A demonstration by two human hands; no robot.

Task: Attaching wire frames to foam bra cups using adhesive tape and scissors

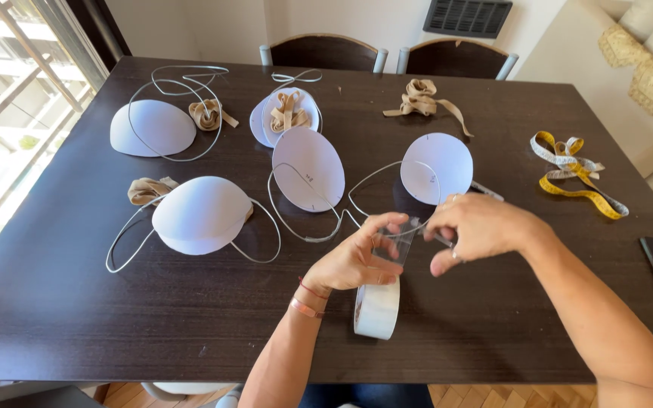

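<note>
The left hand [357, 261] pinches the roll of clear tape [378, 308] hanging at its 6 o'clock, while the right hand [478, 227], at 3 o'clock, grips the strip's free end [403, 240].

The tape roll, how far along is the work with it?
Done: foam cups, wires and elastic bundles lie in sets on the table. In hand: the left hand holds the tape roll; the right hand pulls clear tape out. Left: no tape shows on any set.
</note>
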